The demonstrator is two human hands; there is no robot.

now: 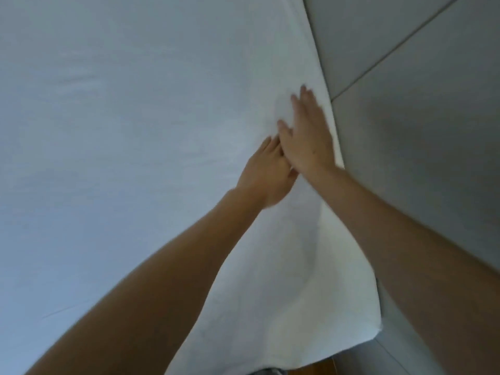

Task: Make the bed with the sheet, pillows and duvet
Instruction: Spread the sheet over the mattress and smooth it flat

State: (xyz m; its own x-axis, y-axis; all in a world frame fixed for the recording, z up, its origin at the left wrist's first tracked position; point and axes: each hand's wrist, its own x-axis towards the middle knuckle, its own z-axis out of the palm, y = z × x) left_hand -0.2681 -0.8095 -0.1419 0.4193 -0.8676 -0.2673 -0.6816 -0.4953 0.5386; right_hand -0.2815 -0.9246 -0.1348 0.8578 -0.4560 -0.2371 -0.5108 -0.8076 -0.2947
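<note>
The white sheet [135, 158] lies spread over the bed, its right edge running along the grey padded panel [419, 131]. My right hand [307, 136] lies flat on the sheet near that edge, fingers straight, gripping nothing. My left hand [266, 174] rests just beside and partly under it, fingers relaxed, also holding nothing.

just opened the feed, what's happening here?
A person is leaning over a bed, working on the white sheet near its right edge, next to a grey wall. The right hand lies flat on the sheet with fingers straight, close to the edge. The left hand is right beside it, touching it, fingers partly hidden underneath. The sheet looks mostly smooth, with its corner hanging loose. No pillows or duvet in view.
</note>
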